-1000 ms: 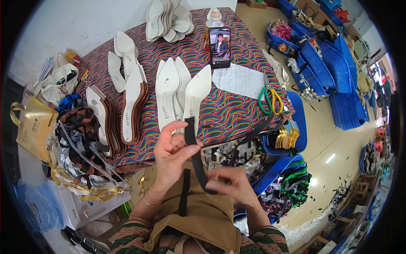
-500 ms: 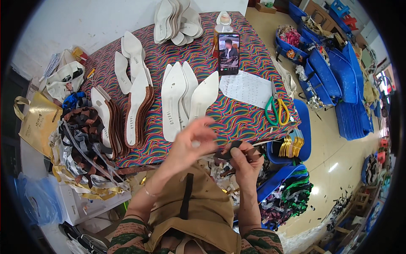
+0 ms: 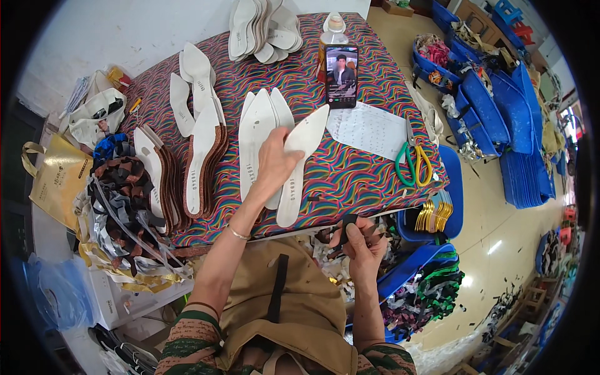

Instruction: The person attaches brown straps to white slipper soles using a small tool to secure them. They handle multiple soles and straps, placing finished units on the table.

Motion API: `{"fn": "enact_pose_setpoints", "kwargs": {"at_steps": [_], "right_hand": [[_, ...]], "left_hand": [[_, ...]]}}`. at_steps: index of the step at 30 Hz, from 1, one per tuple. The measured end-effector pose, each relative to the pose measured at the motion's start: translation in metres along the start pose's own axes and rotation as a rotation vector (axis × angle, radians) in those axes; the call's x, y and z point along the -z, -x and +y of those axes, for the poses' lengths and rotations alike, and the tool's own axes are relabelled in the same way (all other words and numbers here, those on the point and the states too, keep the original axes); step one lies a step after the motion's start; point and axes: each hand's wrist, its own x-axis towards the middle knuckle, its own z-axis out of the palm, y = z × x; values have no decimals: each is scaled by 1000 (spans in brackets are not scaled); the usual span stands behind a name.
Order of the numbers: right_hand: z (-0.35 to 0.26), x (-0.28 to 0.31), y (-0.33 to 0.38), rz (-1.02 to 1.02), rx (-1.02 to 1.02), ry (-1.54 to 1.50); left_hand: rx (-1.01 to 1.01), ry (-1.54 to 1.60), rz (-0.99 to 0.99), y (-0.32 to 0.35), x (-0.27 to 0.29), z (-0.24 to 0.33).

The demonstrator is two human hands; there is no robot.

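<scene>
My left hand (image 3: 279, 161) reaches over the patterned tabletop and grips the side of a white insole (image 3: 292, 197), thumb lying on its upper face. The insole's pointed end aims away and to the right, and its narrow end comes near the front edge of the table. Left of it, several more white insoles (image 3: 251, 140) lie overlapped, partly covered by my hand. Past the table's front edge, my right hand (image 3: 365, 247) pinches a short black strip (image 3: 348, 226) between thumb and fingers. Some dark brownish material shows beside the strip; its shape is unclear.
Brown-edged insole stacks (image 3: 209, 159) stand at left, with another insole pile (image 3: 259, 31) at the back. A phone (image 3: 341, 78) leans on a bottle (image 3: 331, 37) behind a paper sheet (image 3: 369, 131). Scissors (image 3: 412, 165) lie at right. Blue bins (image 3: 451, 194) hold strips and scraps.
My left hand has moved up and away from my right hand and taken hold of the white insole. My right hand still pinches the black strip, slightly lower.
</scene>
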Motion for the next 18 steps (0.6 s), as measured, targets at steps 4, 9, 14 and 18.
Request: {"fn": "enact_pose_setpoints", "kwargs": {"at_steps": [4, 9, 14, 18], "right_hand": [[0, 3, 1, 44, 43, 75], [-11, -5, -1, 47, 116, 65], [-8, -13, -8, 24, 358, 365], [-13, -23, -7, -8, 384, 456]], "left_hand": [[168, 649, -88, 27, 24, 27], [470, 1056, -245, 84, 41, 42], [579, 1122, -147, 124, 39, 54], [496, 1050, -140, 141, 44, 61]]}}
